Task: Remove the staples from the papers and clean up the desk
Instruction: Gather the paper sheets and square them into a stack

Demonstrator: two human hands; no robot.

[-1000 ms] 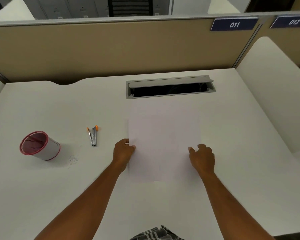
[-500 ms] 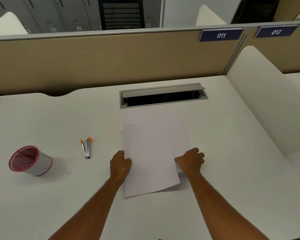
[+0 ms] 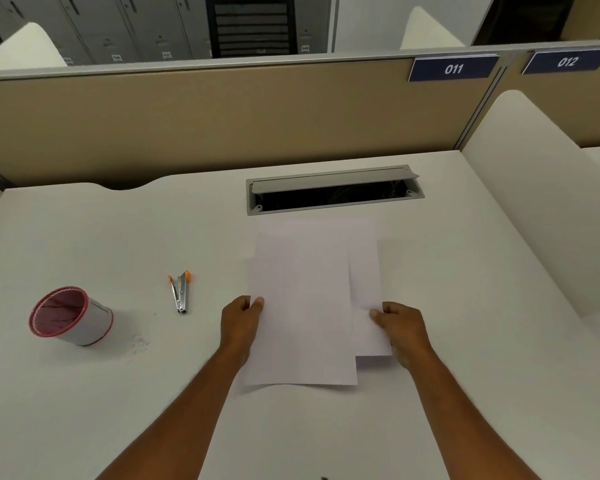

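Two white paper sheets lie on the desk's middle, shifted apart. The top sheet (image 3: 302,306) sits left and nearer; my left hand (image 3: 239,320) pinches its left edge. The lower sheet (image 3: 366,271) sticks out to the right and farther back; my right hand (image 3: 400,327) pinches its right edge. A small metal staple remover with orange tips (image 3: 181,291) lies left of the papers, apart from both hands. No staple is visible on the sheets.
A white cup with a red rim (image 3: 71,317) lies tilted at the left, tiny specks on the desk beside it. An open grey cable slot (image 3: 333,192) is behind the papers. A tan partition (image 3: 222,123) backs the desk; a white divider (image 3: 534,188) rises on the right.
The sheets were one aligned stack a second ago. My right hand lifted a corner, then the two sheets slid apart, the top one left and the lower one right. The view tilted up.
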